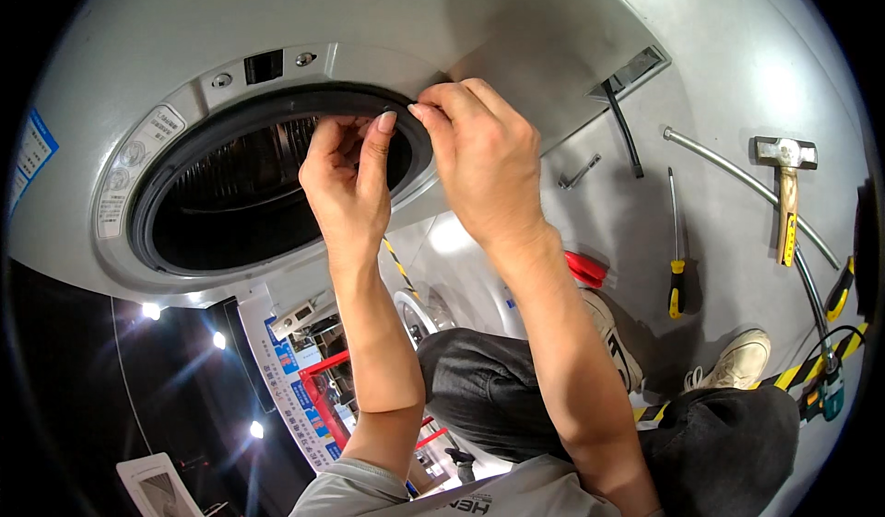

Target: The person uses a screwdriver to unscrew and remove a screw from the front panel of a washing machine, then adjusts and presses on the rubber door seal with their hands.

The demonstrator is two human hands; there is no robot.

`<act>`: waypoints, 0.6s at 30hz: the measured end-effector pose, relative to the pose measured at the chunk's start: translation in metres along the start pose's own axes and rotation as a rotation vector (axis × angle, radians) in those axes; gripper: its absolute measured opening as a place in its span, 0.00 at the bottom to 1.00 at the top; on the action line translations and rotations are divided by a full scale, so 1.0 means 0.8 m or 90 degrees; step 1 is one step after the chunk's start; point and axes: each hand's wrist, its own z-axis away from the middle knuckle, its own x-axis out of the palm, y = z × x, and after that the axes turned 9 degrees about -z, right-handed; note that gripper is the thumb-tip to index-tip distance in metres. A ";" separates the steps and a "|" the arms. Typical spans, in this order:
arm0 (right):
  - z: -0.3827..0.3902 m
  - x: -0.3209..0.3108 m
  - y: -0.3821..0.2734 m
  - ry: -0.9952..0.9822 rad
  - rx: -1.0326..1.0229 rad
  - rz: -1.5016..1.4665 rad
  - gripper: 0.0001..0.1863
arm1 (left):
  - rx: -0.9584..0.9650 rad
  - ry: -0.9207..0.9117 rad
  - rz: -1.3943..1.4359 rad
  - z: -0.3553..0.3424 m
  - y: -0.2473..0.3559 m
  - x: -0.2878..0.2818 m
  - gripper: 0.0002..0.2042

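Note:
A grey front-loading washing machine [369, 19] fills the upper left, its round opening showing the ribbed metal drum [249, 162]. A dark rubber door seal [147, 199] lines this opening. At the seal's right-hand part, my left hand [348, 181] reaches in with curled fingers, its thumb against the rubber edge; some of its fingertips are hidden. Just to its right, my right hand [484, 153] pinches the seal's outer edge between thumb and fingers. The two hands are close together but apart.
On the grey floor to the right lie a hammer [787, 190], a screwdriver [678, 259], a grey hose [737, 171] and a small metal part [581, 171]. A black tube [625, 135] sticks out of the machine's small hatch [636, 73]. A green power tool [823, 397] lies near striped tape [793, 377].

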 end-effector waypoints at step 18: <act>-0.019 -0.009 -0.019 -0.067 0.030 0.105 0.11 | 0.004 0.033 0.012 0.001 -0.004 0.007 0.07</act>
